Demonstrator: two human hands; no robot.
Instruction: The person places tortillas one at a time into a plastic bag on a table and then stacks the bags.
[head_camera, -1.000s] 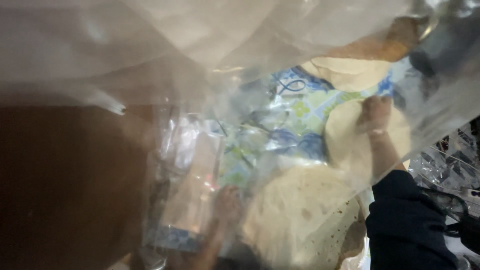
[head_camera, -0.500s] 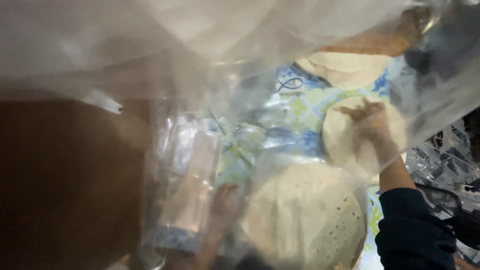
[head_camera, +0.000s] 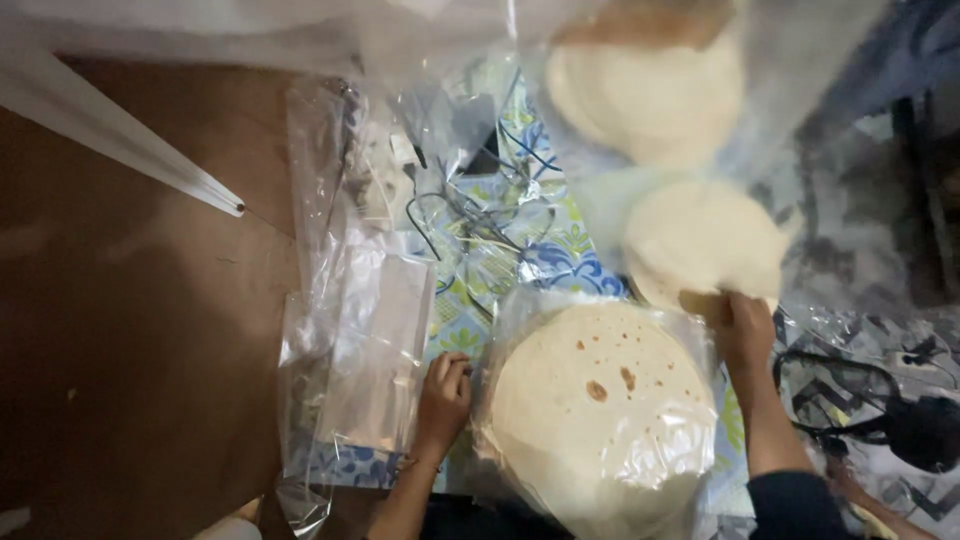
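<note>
Right hand (head_camera: 745, 330): pinches near edge of pale flatbread (head_camera: 705, 243), which lies beyond it. Left hand (head_camera: 443, 392): curled, touching left edge of bagged flatbread stack (head_camera: 595, 400).

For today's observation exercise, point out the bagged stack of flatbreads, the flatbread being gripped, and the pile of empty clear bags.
Bagged stack of flatbreads (head_camera: 600, 400), head view, top face.
Gripped flatbread (head_camera: 700, 240), head view, its centre.
Pile of empty clear bags (head_camera: 365, 350), head view, flat middle.
</note>
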